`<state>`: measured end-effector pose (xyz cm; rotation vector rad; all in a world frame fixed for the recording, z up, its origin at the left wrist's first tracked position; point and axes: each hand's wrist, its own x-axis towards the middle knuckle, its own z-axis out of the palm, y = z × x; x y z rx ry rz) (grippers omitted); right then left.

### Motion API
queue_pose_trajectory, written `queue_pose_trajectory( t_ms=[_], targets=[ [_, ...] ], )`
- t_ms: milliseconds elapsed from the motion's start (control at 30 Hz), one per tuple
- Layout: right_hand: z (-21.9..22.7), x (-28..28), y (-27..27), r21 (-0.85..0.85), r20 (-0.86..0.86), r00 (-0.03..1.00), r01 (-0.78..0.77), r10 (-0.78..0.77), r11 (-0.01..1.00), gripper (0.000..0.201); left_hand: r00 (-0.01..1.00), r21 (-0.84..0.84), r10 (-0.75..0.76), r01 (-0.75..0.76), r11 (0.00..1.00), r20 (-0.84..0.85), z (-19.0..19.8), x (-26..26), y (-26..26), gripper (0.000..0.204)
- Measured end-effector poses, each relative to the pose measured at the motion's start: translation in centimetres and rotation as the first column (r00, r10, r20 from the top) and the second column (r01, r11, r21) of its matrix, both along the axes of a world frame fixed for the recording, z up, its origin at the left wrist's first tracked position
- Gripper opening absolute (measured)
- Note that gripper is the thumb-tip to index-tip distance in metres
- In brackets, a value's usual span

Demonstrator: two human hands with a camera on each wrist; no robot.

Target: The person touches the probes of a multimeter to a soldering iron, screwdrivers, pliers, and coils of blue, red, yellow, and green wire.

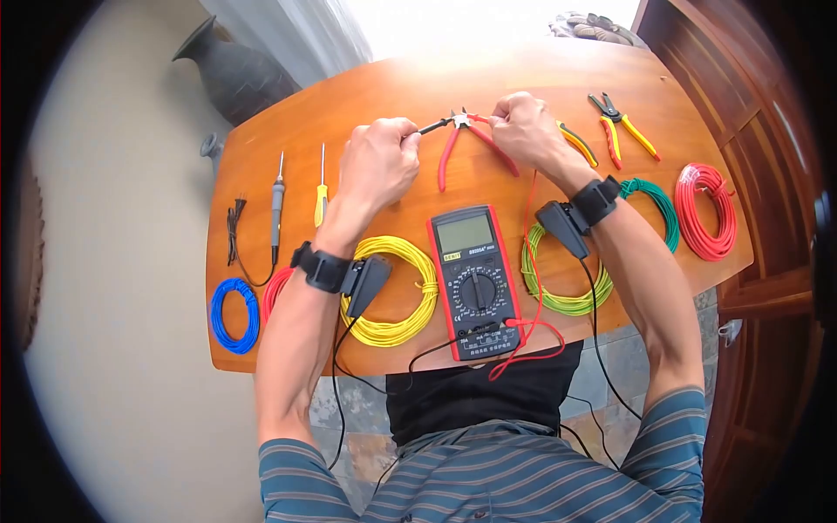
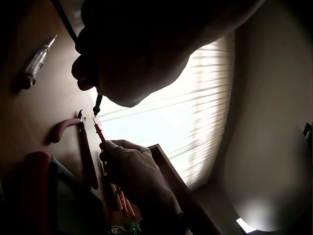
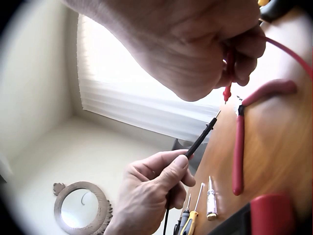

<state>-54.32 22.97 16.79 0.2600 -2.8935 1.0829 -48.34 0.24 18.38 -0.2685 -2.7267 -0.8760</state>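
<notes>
My left hand (image 1: pixel 379 164) pinches a black multimeter probe (image 3: pixel 201 139), its metal tip aimed to the right. In my right hand (image 1: pixel 530 132) is a red probe (image 3: pixel 227 93), gripped between thumb and fingers and pointing back at the black one. The two bare tips stand close to each other, a small gap showing between them in both wrist views. Behind them, flat on the table, lie red-handled cutting pliers (image 1: pixel 446 161) with handles spread. Nearer my body lies the multimeter (image 1: pixel 475 283), red-edged, its display blank; the red lead (image 1: pixel 542 327) plugs into its lower end.
Yellow (image 1: pixel 384 333), yellow-green (image 1: pixel 567 305), blue (image 1: pixel 235 347), green (image 1: pixel 667 205) and red (image 1: pixel 706 213) wire coils line the table's near side. A soldering iron (image 1: pixel 277 209) and yellow screwdriver (image 1: pixel 322 205) lie left; wire strippers (image 1: pixel 614 115) lie right. Leads hang over the front edge.
</notes>
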Motion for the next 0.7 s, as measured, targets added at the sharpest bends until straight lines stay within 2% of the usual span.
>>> queue_pose_trajectory(
  t_ms=[100, 167, 233, 267, 333, 433, 500, 567, 633, 700],
  targets=[
    [-0.2, 0.0, -0.3, 0.057, 0.056, 0.998, 0.013, -0.017, 0.998, 0.027, 0.999, -0.033, 0.032, -0.031, 0.999, 0.020, -1.0, -1.3, 0.6, 0.024],
    [-0.6, -0.3, -0.2, 0.071, 0.034, 0.999, -0.008, 0.006, 0.997, 0.027, 0.998, -0.035, 0.039, -0.037, 0.999, 0.044, -1.4, -1.7, 1.0, 0.024],
    [-0.1, 0.0, 0.1, 0.067, -0.016, 0.999, -0.033, 0.035, 0.997, 0.028, 0.996, -0.148, 0.046, -0.035, 0.988, 0.072, -1.5, -1.6, 1.1, 0.024],
    [0.0, 0.0, 0.3, 0.066, -0.012, 0.999, -0.029, 0.030, 0.997, 0.028, 0.996, -0.149, 0.041, -0.030, 0.988, 0.076, -1.3, -1.5, 1.1, 0.024],
    [0.5, 0.1, 1.1, -0.039, -0.078, 0.997, -0.012, 0.009, 0.999, 0.028, 1.000, -0.204, 0.028, -0.030, 0.978, -0.012, -0.8, -1.2, 1.3, 0.024],
    [2.3, 1.0, 2.9, -0.070, -0.076, 0.994, 0.077, -0.082, 0.995, 0.029, 0.996, -0.221, 0.019, -0.037, 0.975, -0.086, 1.4, -0.2, 2.6, 0.022],
    [3.6, 1.9, 4.4, -0.032, -0.051, 0.991, 0.126, -0.127, 0.992, 0.029, 0.997, -0.200, 0.001, -0.016, 0.980, -0.075, 3.0, -0.1, 3.8, 0.023],
    [3.6, 2.1, 6.1, -0.022, -0.093, 0.976, 0.198, -0.199, 0.980, 0.029, 0.994, -0.161, -0.091, 0.081, 0.984, -0.055, 3.9, -0.3, 5.0, 0.023],
    [3.0, 2.5, 7.5, -0.044, -0.071, 0.979, 0.188, -0.191, 0.981, 0.028, 0.989, -0.175, -0.124, 0.109, 0.978, -0.077, 3.5, -0.9, 6.4, 0.023],
    [1.7, 2.7, 8.0, 0.008, -0.141, 0.975, 0.172, -0.169, 0.985, 0.026, 0.982, -0.190, -0.160, 0.140, 0.972, -0.099, 2.6, -1.6, 7.8, 0.024]
  ],
)
